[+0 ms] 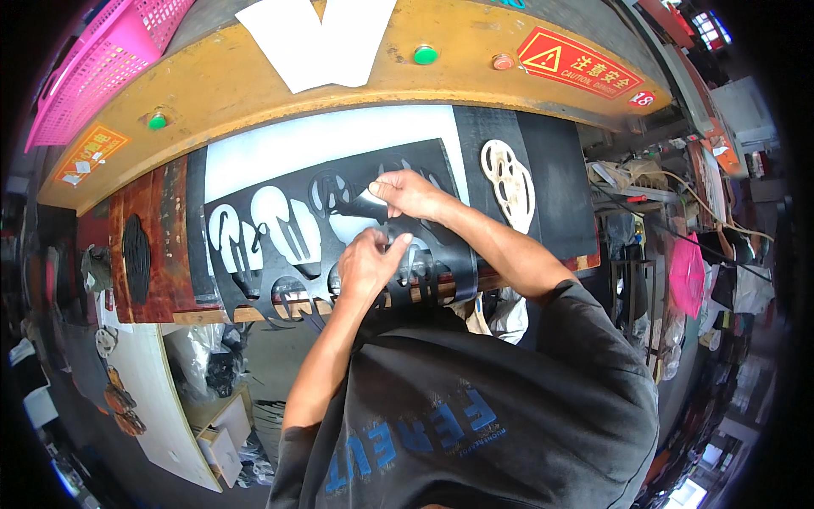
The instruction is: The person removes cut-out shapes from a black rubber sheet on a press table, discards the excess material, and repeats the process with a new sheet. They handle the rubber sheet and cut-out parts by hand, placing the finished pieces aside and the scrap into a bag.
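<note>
My right hand (411,195) pinches a small dark piece (363,206) with a glossy pale patch, thumb and fingertips close together on it. It is raised over the black sheet (373,169), a sheet full of cut-out shapes lying on a white board (246,161). My left hand (369,267) is just below, over the same sheet, fingers half curled and thumb near them; whether they grip anything I cannot tell. To the right of the sheet lies a cream slotted form (509,176).

Of the containers, a pink perforated basket (102,72) stands at upper left, beyond the yellow beam (280,89); I cannot make out its contents. Below the work surface, on my left, are clear plastic bags (197,352) with dark material against them, inside or behind I cannot tell. Near them is a pale open box (222,454), its inside unclear to me.
</note>
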A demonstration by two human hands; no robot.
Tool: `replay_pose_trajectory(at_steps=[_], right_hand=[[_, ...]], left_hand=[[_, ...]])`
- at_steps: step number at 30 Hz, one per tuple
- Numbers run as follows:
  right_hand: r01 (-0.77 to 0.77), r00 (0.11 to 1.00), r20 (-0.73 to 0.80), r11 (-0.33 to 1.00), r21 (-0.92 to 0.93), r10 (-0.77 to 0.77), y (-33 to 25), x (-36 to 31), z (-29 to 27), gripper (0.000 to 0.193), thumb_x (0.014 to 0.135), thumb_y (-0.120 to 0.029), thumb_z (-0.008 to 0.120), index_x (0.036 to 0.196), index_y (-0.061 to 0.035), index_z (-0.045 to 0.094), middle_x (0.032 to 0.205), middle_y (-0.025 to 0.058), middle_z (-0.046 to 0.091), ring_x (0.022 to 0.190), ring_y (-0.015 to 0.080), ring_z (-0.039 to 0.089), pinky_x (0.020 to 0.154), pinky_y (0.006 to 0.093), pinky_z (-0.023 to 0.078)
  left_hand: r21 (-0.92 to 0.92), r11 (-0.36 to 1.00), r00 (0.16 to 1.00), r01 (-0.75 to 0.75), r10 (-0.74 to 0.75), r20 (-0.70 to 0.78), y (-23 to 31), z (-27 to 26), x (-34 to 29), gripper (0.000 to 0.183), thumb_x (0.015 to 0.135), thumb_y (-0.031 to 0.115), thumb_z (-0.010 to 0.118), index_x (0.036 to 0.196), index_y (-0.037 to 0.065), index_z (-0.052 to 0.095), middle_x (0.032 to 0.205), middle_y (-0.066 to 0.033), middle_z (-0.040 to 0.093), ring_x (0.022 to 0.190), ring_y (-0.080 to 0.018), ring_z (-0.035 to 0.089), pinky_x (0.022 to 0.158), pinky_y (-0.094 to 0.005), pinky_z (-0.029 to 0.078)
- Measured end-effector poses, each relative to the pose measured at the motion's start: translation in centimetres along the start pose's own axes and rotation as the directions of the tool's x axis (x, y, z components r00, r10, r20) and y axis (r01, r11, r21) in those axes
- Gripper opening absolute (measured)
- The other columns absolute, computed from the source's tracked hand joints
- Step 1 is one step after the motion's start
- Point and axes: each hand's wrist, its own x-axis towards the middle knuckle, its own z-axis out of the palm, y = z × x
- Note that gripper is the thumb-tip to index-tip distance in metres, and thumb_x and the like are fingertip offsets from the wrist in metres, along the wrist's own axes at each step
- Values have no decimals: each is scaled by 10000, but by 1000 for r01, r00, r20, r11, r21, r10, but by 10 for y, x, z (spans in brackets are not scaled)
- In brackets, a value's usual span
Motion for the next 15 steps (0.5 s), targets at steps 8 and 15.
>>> replay_pose_trajectory(at_steps=[8, 15], right_hand=[[149, 988, -21, 986, -75, -151, 11, 3, 14, 396, 1107, -364, 614, 918, -22, 681, 706, 53, 611, 686, 150, 568, 643, 380, 489], [113, 983, -138, 991, -79, -123, 17, 15, 12, 396, 1098, -352, 620, 932, 1, 683, 732, 85, 624, 725, 180, 570, 708, 412, 497]], left_hand=[[-87, 987, 990, 138, -134, 49, 0, 16, 16, 514, 917, 505, 800, 935, 2, 700, 885, -212, 762, 909, -403, 755, 814, -500, 570], [-138, 985, 986, 108, -88, 139, -17, 24, 14, 384, 988, 348, 753, 905, -21, 687, 804, -240, 699, 744, -408, 668, 750, -495, 530]])
